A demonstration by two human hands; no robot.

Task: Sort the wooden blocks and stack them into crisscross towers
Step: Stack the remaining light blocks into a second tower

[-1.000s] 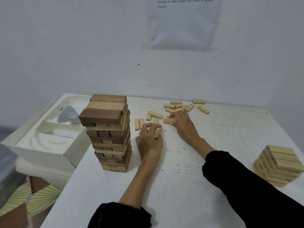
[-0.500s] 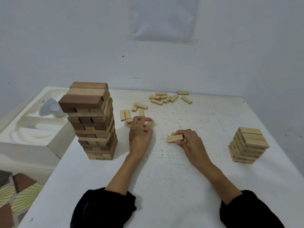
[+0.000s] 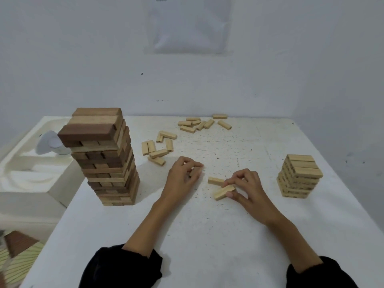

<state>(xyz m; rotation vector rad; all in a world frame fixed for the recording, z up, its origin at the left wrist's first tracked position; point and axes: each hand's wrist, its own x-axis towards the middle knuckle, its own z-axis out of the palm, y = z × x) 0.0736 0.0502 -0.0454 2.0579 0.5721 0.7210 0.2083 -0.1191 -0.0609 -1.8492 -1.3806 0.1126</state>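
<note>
A tall crisscross tower of large brown blocks [image 3: 106, 156] stands at the table's left. A shorter tower of small pale blocks [image 3: 299, 176] stands at the right. Loose small pale blocks lie in one scatter behind my left hand [image 3: 158, 148] and another at the far middle [image 3: 199, 123]. My left hand [image 3: 182, 177] is closed around a small pale block [image 3: 195, 171], low over the table centre. My right hand [image 3: 247, 186] pinches two small pale blocks [image 3: 223, 187] just to the right of it.
The white speckled table [image 3: 207, 235] ends at a wall behind. A white moulded foam tray [image 3: 31, 163] holding a grey-white object [image 3: 51, 143] sits off the table's left edge. Patterned flooring [image 3: 18, 260] shows at lower left.
My right hand has drawn back from the far scatter to the table centre with blocks. My left hand has pulled a block toward me. The view has shifted, bringing the right tower inward.
</note>
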